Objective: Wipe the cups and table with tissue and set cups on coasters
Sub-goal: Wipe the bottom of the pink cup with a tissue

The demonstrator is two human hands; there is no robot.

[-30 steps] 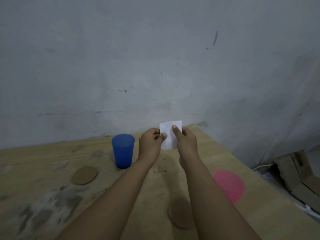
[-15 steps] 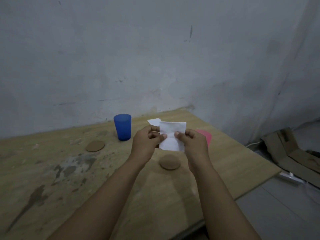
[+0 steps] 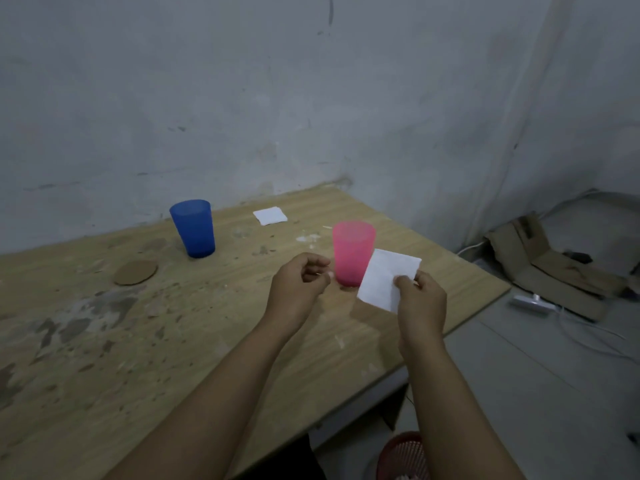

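Observation:
A pink cup (image 3: 353, 254) stands upright on the wooden table (image 3: 104, 341), just beyond my hands. My right hand (image 3: 420, 303) pinches a folded white tissue (image 3: 384, 278) by its lower corner, in front of the cup's right side. Left of the cup, my left hand (image 3: 298, 289) has its fingers curled and thumb near the index finger, with nothing in it. A blue cup (image 3: 192, 228) stands upright at the back left, beside a round brown coaster (image 3: 135, 272). A second white tissue (image 3: 270, 215) lies flat near the wall.
The table's right edge runs diagonally just past my right hand. Folded cardboard (image 3: 554, 271) and white cables (image 3: 588, 337) lie on the floor to the right. A red mesh basket (image 3: 403, 455) sits below the table's front edge. A grey wall backs the table.
My left hand has let go of the tissue, which my right hand now holds alone. My view has pulled back and turned right, and the pink cup now shows fully.

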